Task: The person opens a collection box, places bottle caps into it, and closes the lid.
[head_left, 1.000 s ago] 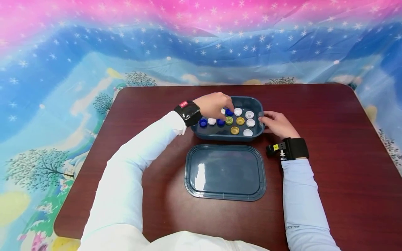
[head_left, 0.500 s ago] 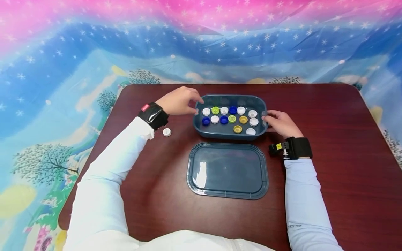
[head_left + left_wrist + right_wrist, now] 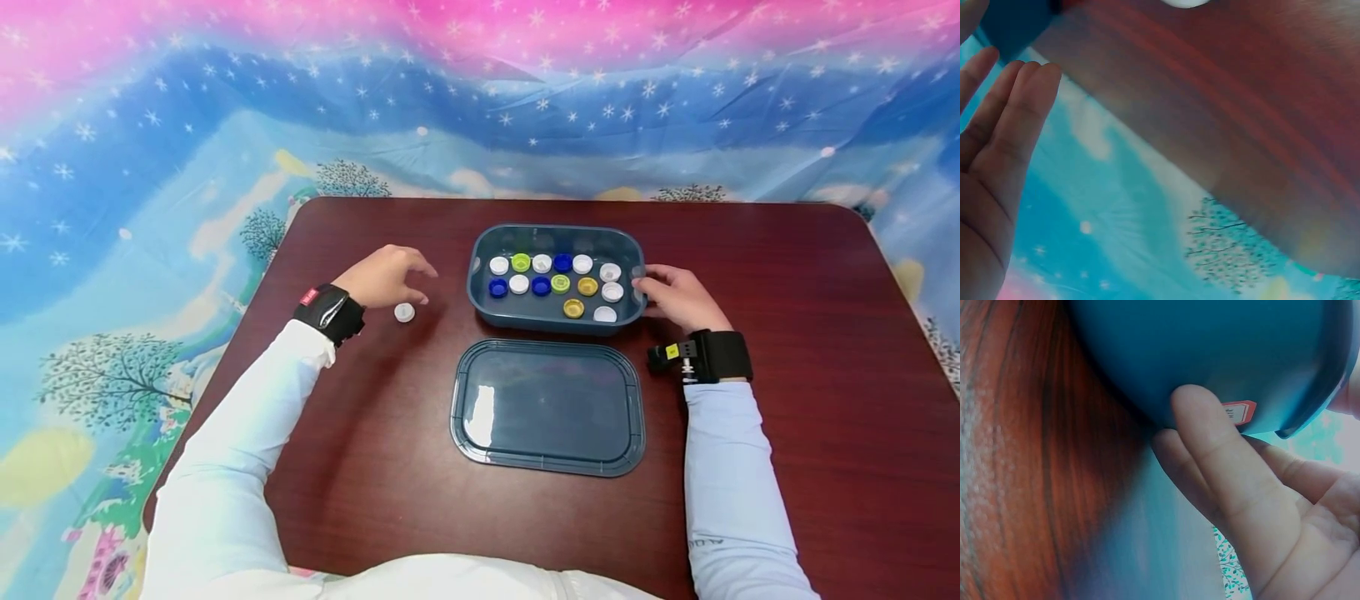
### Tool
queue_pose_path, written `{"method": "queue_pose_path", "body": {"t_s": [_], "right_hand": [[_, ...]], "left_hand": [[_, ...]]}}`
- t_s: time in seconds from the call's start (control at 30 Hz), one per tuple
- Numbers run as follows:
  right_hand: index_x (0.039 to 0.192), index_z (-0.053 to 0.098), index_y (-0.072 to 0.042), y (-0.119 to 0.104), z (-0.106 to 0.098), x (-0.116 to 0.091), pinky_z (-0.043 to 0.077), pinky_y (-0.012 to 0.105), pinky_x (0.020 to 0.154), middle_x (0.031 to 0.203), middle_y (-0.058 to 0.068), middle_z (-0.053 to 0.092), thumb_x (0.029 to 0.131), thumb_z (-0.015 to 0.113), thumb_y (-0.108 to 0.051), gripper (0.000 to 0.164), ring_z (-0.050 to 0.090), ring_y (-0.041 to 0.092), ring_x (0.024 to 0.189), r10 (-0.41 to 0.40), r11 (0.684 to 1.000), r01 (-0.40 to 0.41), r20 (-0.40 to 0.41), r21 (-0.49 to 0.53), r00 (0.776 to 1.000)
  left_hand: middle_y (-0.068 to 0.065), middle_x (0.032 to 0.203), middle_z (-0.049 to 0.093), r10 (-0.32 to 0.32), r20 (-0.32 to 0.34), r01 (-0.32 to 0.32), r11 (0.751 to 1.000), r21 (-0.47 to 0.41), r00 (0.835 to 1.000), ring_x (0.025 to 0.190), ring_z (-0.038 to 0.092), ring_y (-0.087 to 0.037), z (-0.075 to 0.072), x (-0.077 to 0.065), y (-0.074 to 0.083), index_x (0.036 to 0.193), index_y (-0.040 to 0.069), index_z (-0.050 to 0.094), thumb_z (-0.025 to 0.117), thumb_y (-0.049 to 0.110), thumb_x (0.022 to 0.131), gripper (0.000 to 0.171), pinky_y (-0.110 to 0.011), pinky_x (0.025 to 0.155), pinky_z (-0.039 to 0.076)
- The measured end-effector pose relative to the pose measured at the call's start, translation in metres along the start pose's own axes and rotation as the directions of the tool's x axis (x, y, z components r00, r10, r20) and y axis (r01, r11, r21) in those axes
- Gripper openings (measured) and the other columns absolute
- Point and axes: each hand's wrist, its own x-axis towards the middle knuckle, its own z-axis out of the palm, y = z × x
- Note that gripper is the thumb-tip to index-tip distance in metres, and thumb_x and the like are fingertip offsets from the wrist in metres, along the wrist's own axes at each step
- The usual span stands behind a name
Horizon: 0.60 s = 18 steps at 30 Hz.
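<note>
A dark blue-grey plastic tub [image 3: 525, 317] holds several bottle caps in white, blue, green and yellow, set out in rows. My right hand [image 3: 681, 298] grips its right end, thumb at the rim. In the right wrist view, fingers [image 3: 1229, 462] lie against the tub's outer wall [image 3: 1197, 350], near a small red-edged label. To the left of the tub, my left hand [image 3: 384, 279] hovers over the table with fingers extended and nothing held. Just below that hand lies a single white bottle cap [image 3: 404, 312]; its edge also shows at the top of the left wrist view.
A matching flat lid [image 3: 547, 408] lies on the dark red-brown table [image 3: 375, 467], right in front of the tub. Behind the table hangs a printed cloth [image 3: 480, 108] in pink and blue. Each wrist wears a black strap.
My left hand has moved left, from above the caps in the tub, past its left rim, to beside the lone white cap. The right hand keeps its place on the tub.
</note>
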Motion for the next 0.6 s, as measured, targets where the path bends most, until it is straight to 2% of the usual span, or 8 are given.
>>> {"method": "queue_pose_path", "body": {"t_s": [0.17,0.3,0.4,0.6], "right_hand": [[0.15,0.029,0.002,0.0,0.0,-0.001,0.053,0.026,0.083,0.137,0.026,0.044,0.102,0.048,-0.033,0.063,0.063,0.022,0.103,-0.006,1.0,0.006,0.001,-0.003,1.0],[0.15,0.03,0.002,0.0,0.0,0.0,0.053,0.025,0.082,0.137,0.026,0.044,0.102,0.048,-0.033,0.062,0.063,0.021,0.103,-0.004,1.0,0.004,0.006,0.003,1.0],[0.15,0.03,0.003,0.0,-0.001,0.0,0.053,0.024,0.081,0.137,0.026,0.044,0.102,0.048,-0.032,0.062,0.063,0.02,0.102,-0.007,1.0,0.007,0.009,0.002,1.0],[0.15,0.029,0.003,0.001,-0.001,0.002,0.053,0.023,0.08,0.138,0.027,0.044,0.102,0.048,-0.032,0.062,0.063,0.02,0.102,-0.007,1.0,0.007,0.015,0.001,1.0]], "left_hand": [[-0.011,0.115,0.065,-0.098,0.024,0.098,0.995,0.001,0.995,0.114,0.055,-0.028,0.013,-0.009,-0.011,0.115,0.004,0.071,0.08,0.012,0.079,0.038,-0.044,0.095,0.046],[-0.01,0.115,0.066,-0.168,0.04,0.169,0.985,-0.023,0.985,0.108,0.058,-0.028,0.022,-0.014,-0.018,0.116,0.005,0.071,0.078,0.011,0.081,0.036,-0.044,0.092,0.049],[-0.009,0.113,0.066,-0.178,0.04,0.179,0.984,-0.024,0.983,0.104,0.059,-0.026,0.028,-0.015,-0.023,0.115,0.006,0.072,0.078,0.011,0.081,0.035,-0.043,0.09,0.05],[-0.01,0.111,0.067,-0.154,0.032,0.154,0.988,-0.006,0.988,0.103,0.058,-0.026,0.036,-0.017,-0.025,0.114,0.006,0.073,0.078,0.01,0.079,0.035,-0.041,0.091,0.049]]}}
